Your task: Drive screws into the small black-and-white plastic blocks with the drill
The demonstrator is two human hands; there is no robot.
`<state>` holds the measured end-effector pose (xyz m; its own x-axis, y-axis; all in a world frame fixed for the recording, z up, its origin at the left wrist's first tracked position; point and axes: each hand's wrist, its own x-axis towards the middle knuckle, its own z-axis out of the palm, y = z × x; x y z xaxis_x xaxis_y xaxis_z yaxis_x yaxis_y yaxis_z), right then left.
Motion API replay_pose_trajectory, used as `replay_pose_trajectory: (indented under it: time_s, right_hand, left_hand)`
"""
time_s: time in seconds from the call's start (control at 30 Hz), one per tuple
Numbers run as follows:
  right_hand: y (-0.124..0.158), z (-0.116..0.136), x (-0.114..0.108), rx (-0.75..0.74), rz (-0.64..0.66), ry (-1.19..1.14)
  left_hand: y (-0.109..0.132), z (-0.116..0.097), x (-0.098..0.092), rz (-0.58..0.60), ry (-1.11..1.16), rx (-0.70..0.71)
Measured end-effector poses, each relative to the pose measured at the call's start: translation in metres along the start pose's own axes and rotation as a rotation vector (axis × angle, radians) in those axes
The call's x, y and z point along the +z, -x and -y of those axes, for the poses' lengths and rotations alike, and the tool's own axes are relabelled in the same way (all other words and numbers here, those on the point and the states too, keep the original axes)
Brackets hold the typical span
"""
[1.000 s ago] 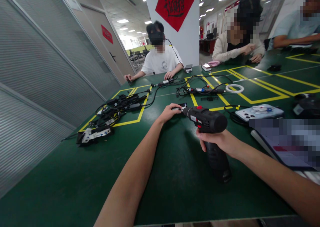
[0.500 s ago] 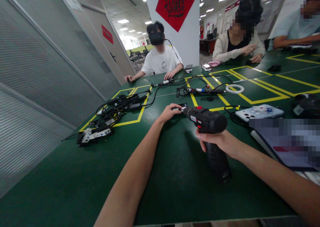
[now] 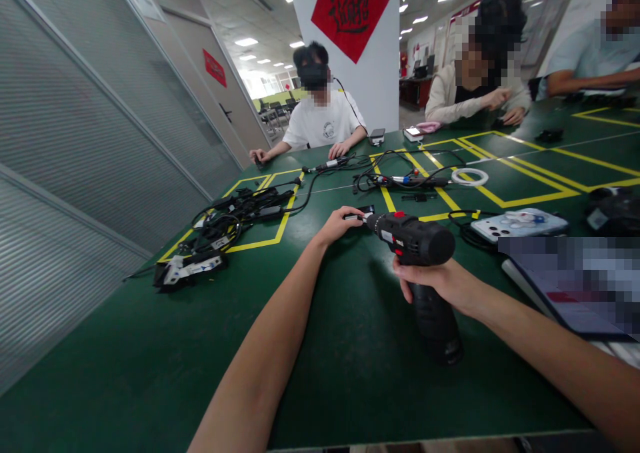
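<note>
My right hand (image 3: 433, 278) is wrapped round the grip of a black cordless drill (image 3: 413, 238) with red accents. The drill points left and away from me, its chuck towards my left hand (image 3: 343, 223). With fingers closed, my left hand grips a small dark piece (image 3: 367, 210) on the table; most of it is hidden behind my fingers and the drill's tip. Whether the bit touches that piece, I cannot tell. The drill's battery base hangs over the green table (image 3: 340, 346).
Left lies a heap of black cables (image 3: 240, 213) beside a black-and-white bracket (image 3: 190, 270). More cables and a soldering-iron-like tool (image 3: 405, 181) lie ahead, near a white ring (image 3: 469, 177). A phone (image 3: 520, 225) and a laptop-like device (image 3: 565, 286) are right. Several people sit around the table.
</note>
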<state>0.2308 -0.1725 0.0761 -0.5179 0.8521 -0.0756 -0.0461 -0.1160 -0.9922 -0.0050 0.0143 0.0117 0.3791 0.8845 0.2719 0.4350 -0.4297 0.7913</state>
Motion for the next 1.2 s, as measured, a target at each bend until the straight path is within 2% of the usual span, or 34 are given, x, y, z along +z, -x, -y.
replay_pose_trajectory:
  time_s: [1.2]
  right_hand:
    - [-0.0005, -0.0022, -0.0003, -0.013, 0.005, -0.011]
  left_hand:
    - [0.0011, -0.0047, 0.0009, -0.006, -0.002, -0.033]
